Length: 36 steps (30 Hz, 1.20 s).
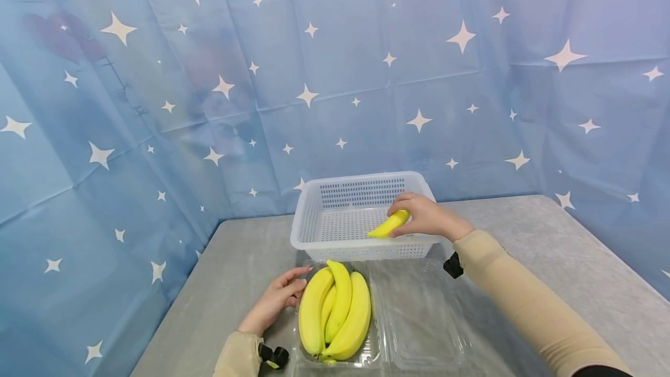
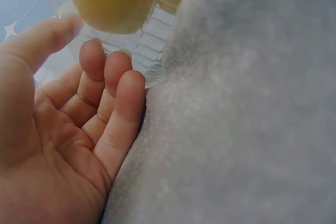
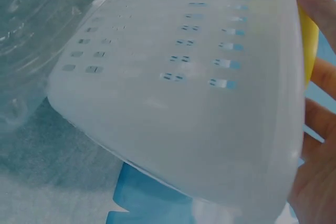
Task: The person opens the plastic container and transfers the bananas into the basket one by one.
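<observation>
My right hand (image 1: 425, 216) grips a yellow banana (image 1: 388, 224) at the front right of the white perforated basket (image 1: 317, 245), with the banana's free tip pointing left and down. In the right wrist view, the basket's wall covers much of that banana (image 3: 310, 40). My left hand (image 1: 280, 297) is beside the left edge of a clear plastic clamshell container (image 1: 374, 359), its fingers loosely bent and its fingertips right at the rim. Several bananas (image 1: 339, 301) lie side by side in the container's left half. The left wrist view shows the thumb close to the container's edge (image 2: 152, 51).
The clamshell's transparent lid (image 1: 424, 319) lies spread out to the right of the bananas. Directly behind it stands the basket, near the far edge of the grey table (image 1: 246, 243). A blue curtain with white stars (image 1: 361, 121) hangs behind.
</observation>
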Motion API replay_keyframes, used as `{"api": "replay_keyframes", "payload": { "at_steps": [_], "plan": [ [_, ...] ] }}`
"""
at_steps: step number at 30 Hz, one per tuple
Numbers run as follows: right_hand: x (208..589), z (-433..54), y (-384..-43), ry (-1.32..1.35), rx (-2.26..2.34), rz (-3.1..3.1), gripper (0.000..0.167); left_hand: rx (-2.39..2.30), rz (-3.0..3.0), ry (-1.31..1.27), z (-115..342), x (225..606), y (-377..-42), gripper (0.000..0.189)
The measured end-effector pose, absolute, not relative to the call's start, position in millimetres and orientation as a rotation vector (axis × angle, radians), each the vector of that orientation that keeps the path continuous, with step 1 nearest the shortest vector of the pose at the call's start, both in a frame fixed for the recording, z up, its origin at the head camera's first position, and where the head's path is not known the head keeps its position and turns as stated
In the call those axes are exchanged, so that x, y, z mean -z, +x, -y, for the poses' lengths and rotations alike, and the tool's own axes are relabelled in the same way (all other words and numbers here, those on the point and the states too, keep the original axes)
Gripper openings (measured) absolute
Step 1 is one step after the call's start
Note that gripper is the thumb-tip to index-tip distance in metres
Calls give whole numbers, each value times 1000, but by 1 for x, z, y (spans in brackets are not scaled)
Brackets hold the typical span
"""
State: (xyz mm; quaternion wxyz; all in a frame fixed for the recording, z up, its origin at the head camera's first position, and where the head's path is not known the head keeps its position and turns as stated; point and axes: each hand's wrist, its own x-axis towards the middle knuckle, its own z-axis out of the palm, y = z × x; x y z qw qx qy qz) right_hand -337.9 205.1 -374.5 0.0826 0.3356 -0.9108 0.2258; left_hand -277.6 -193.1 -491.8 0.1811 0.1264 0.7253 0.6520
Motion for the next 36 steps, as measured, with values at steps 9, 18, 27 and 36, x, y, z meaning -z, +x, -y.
{"api": "replay_keyframes", "payload": {
  "at_steps": [9,18,27,36],
  "plan": [
    [379,-206,-344,989,-694,2754,46,-1839,-2051,359,193,492,-278,55],
    [387,-209,-351,926,-709,2818,43,-1839,-2049,355,193,491,-279,57],
    [397,-207,-356,879,-692,2869,36,-1835,-2062,349,191,491,-276,55],
    [399,-206,-358,907,-635,2876,27,-1846,-2060,344,191,492,-276,55]
  ]
}}
